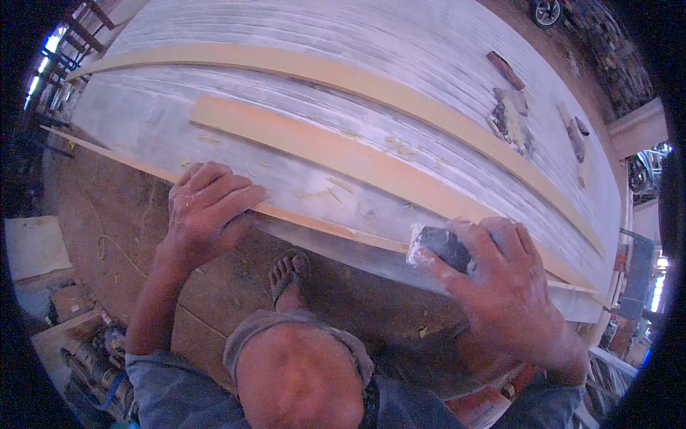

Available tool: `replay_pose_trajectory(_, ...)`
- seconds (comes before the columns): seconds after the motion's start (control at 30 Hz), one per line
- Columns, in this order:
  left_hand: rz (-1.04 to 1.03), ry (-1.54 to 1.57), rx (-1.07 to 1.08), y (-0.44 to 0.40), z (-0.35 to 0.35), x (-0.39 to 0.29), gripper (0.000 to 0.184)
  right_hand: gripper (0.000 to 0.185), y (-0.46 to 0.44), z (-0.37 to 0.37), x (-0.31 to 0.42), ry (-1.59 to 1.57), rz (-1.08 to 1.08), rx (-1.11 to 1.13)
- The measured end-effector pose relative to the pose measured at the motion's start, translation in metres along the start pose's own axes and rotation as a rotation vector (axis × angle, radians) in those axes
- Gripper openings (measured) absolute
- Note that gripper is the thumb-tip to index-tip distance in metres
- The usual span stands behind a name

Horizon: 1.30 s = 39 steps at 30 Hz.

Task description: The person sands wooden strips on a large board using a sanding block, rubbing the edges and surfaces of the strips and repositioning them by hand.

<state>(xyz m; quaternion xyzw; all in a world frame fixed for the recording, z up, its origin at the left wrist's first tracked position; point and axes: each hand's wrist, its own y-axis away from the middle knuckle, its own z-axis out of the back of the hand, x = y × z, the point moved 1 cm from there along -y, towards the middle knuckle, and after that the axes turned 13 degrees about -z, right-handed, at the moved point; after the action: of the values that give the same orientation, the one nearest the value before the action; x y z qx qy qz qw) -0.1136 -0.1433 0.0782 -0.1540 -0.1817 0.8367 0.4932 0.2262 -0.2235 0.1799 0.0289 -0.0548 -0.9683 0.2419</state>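
Observation:
My left hand [209,211] is closed over a thin wooden strip [329,225] along the table's near edge, its fingers curled over the top. My right hand [504,279] grips a dark sanding block [444,245] whose left end is caked with white dust. The block is at the same strip, toward its right part; whether it presses on the wood I cannot tell. Just beyond lies a wider, flat wooden board [307,146], with curled shavings [339,184] scattered around it.
A long wooden board [300,66] lies farther back across the dusty white tabletop [371,36]. Scraps and a dusty dark piece [509,118] sit at the right. A sandalled foot [289,275] is on the brown floor below. A wheel [548,12] shows at the top right.

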Motion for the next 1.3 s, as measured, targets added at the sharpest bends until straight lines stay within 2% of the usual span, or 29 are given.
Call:
replay_pose_trajectory(0.27, 0.009, 0.005, 0.024, 0.001, -0.002, 0.001, 0.045, 0.044, -0.042, -0.014, 0.02, -0.084, 0.112, -0.171)
replay_pose_trajectory(0.37, 0.01, 0.009, 0.024, 0.001, -0.002, 0.001, 0.045, 0.043, -0.043, -0.013, 0.022, -0.059, 0.13, -0.127)
replay_pose_trajectory(0.43, 0.005, 0.02, 0.01, 0.0, -0.002, 0.001, 0.044, 0.047, -0.035, -0.004, 0.023, -0.013, 0.06, 0.015)
replay_pose_trajectory(0.53, 0.003, 0.003, 0.0, 0.0, -0.003, 0.0, 0.043, 0.048, -0.024, 0.0, 0.014, 0.019, 0.037, 0.074)
replay_pose_trajectory(0.87, -0.002, -0.016, 0.008, 0.006, -0.005, 0.003, 0.043, 0.049, 0.029, -0.008, -0.018, 0.077, 0.002, 0.038)
replay_pose_trajectory(0.97, -0.011, 0.003, 0.003, 0.003, -0.002, 0.003, 0.045, 0.052, 0.042, 0.0, -0.022, 0.06, -0.093, 0.099)
replay_pose_trajectory(1.03, -0.016, 0.014, 0.008, 0.0, 0.003, 0.003, 0.045, 0.055, 0.043, 0.01, -0.025, -0.072, -0.183, 0.197)
replay_pose_trajectory(1.07, -0.013, 0.011, 0.006, 0.002, 0.004, 0.003, 0.046, 0.055, 0.043, 0.006, -0.027, -0.07, -0.188, 0.193)
replay_pose_trajectory(1.17, 0.006, 0.007, 0.015, 0.003, 0.003, 0.001, 0.046, 0.056, 0.039, -0.019, -0.03, -0.365, -0.136, 0.064)
replay_pose_trajectory(1.23, 0.02, 0.009, 0.03, 0.001, 0.002, 0.001, 0.046, 0.057, 0.031, -0.026, -0.022, -0.5, -0.219, 0.135)
replay_pose_trajectory(1.3, 0.043, 0.026, 0.033, -0.001, 0.003, 0.0, 0.044, 0.054, 0.029, -0.023, -0.026, -0.464, -0.266, 0.155)
